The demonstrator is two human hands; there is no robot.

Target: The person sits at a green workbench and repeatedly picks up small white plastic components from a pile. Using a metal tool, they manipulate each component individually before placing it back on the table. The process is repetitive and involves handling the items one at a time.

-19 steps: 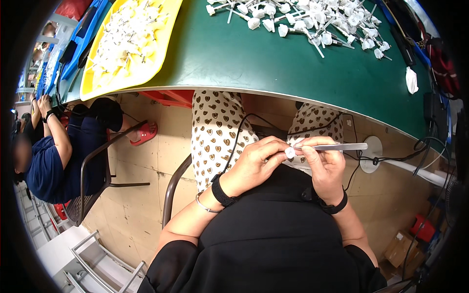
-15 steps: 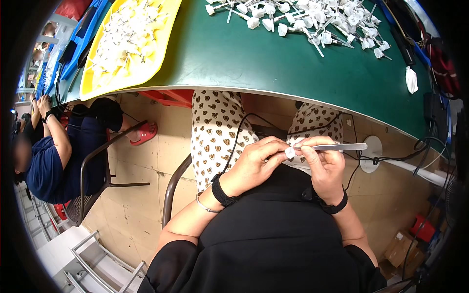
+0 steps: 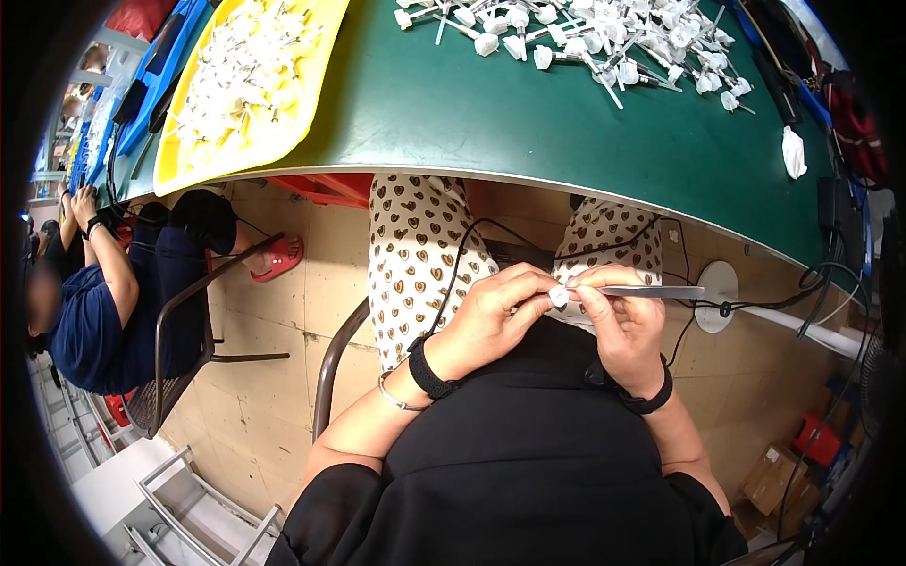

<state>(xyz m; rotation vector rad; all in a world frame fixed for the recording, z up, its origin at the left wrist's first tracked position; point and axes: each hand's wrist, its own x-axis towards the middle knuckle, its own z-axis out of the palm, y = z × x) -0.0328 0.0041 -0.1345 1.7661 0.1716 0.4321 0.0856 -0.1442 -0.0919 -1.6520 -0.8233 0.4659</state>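
White plastic cap (image 3: 559, 295) sits pinched between the fingertips of the left hand (image 3: 491, 316), held low over the lap, just below the near edge of the green table (image 3: 528, 123). Right hand (image 3: 618, 325) is closed around a slim metal rod (image 3: 656, 291), which lies level and points to the person's right, its near end meeting the cap. Both hands touch at the fingertips. Compared with the frames of half a second ago, grip, height and rod angle are unchanged; no visible advance in the fitting, so the join appears to be under steady pressure or fine alignment. Loose white capped pieces (image 3: 604, 42) lie heaped on the far table; a yellow tray (image 3: 321, 90) holds more. A seated co-worker (image 3: 94, 302) is well apart at left.
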